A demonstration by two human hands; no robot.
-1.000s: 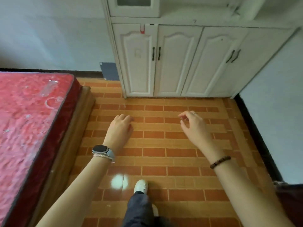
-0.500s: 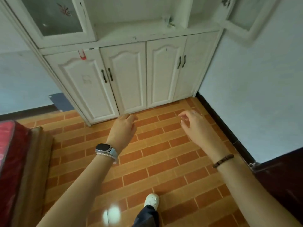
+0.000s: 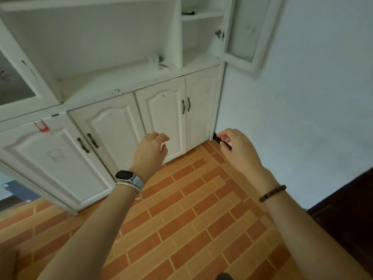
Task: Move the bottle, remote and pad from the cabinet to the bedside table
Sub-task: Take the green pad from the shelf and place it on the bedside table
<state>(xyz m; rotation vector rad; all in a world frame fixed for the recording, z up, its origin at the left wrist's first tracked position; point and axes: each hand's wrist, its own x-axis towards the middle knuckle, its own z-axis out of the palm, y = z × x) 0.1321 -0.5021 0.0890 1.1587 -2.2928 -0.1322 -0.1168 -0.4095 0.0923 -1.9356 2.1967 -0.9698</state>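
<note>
A white cabinet fills the upper left, its open ledge above closed lower doors. On the ledge near the divider stands a pale bottle-like object with a small white item lying beside it; both are blurred. A dark thin object lies on the upper right shelf. My left hand hangs in front of the lower doors, fingers loosely apart, holding nothing. My right hand is level with it to the right, fingers curled and apart, also holding nothing.
A glass cabinet door stands swung open at the upper right, beside the pale wall. Dark wooden furniture sits at the right edge. Orange brick-pattern tiles cover the floor.
The view has swung up and to the right, away from the red bed, and the cabinet is nearer. Its open ledge and shelves have come into sight. Both hands stay held out in front.
</note>
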